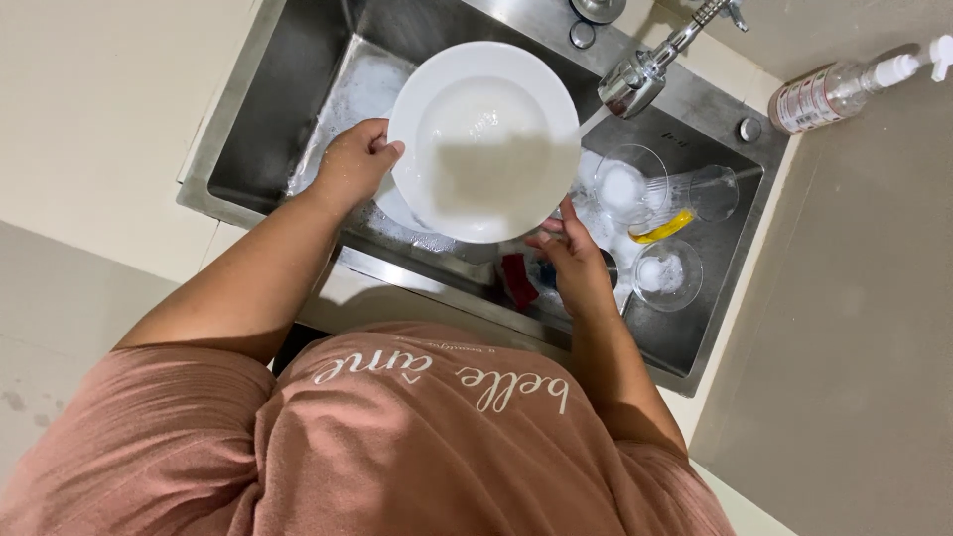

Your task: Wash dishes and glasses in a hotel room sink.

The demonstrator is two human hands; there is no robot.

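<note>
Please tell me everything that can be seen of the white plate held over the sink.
The round white deep plate looks like glazed ceramic, with a broad rim around a sunken middle. It is wet, with soapy water and small bubbles in the middle. It is held tilted, its inside facing the camera, above the stainless steel sink. The left hand has a grip on its left rim; the right hand is at its lower right edge. A shadow crosses its lower half.

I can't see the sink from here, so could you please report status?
Left hand grips white plate rim. Right hand under its lower edge. Glasses crowd the sink.
</note>
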